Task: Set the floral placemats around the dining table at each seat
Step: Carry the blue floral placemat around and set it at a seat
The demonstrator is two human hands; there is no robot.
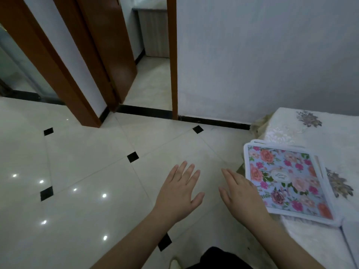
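A stack of floral placemats [287, 179] with pink and orange roses on pale blue and a white border lies near the left edge of the dining table [310, 133], which wears a white embroidered cloth. My right hand [240, 193] hovers flat, fingers apart, just left of the stack, its edge near the stack's border; I cannot tell if it touches. My left hand [180, 189] is spread open over the floor, further left, holding nothing.
Glossy cream floor tiles [87, 171] with small black diamonds fill the left and middle. A white wall [252, 55] stands behind the table. An open wooden door [108, 51] leads to another room at top centre. A second placemat corner [351, 235] shows at bottom right.
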